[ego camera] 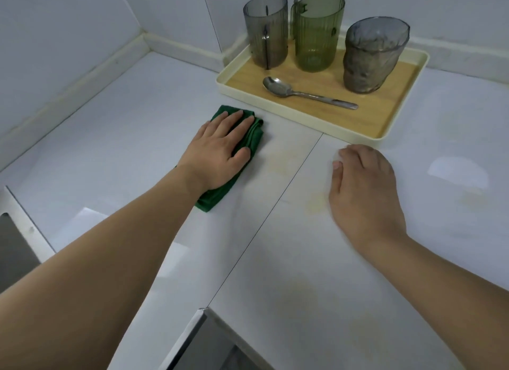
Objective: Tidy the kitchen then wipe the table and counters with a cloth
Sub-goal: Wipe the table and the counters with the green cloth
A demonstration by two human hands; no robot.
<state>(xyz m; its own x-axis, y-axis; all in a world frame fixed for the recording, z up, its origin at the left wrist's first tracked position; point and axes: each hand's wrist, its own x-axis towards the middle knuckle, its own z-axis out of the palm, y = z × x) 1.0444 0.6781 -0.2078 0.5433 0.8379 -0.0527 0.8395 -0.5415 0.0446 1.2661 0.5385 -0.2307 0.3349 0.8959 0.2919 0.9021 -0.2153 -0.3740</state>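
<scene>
Left hand (220,149) is pressing flat, fingers spread, on the green cloth (242,160): palm-down pressure, not a pinch. Cloth is lying folded on the worktop (115,138), roughly mid-depth, just short of the tray's near-left corner. Its long axis is running diagonally, near-left to far-right, in line with the forearm.

Right hand (363,187) is resting on the bare worktop, fingers curled loosely, gripping nothing, just beside the near edge of the tray (303,121). A yellowish stain (316,203) is sitting just left of that hand, right of the worktop seam (275,204); a fainter patch lies between cloth and seam.

So the dirt is lying to the right and nearer than the cloth, and the left hand already has it. Likely next stroke: sweeping right across the seam.

Room: open worktop left toward the wall corner and near toward the sink edge (192,331). Far side is blocked by the tray carrying three cups (314,36) and a spoon (305,92). Right hand is sitting in the sweep path; probably needs lifting.
</scene>
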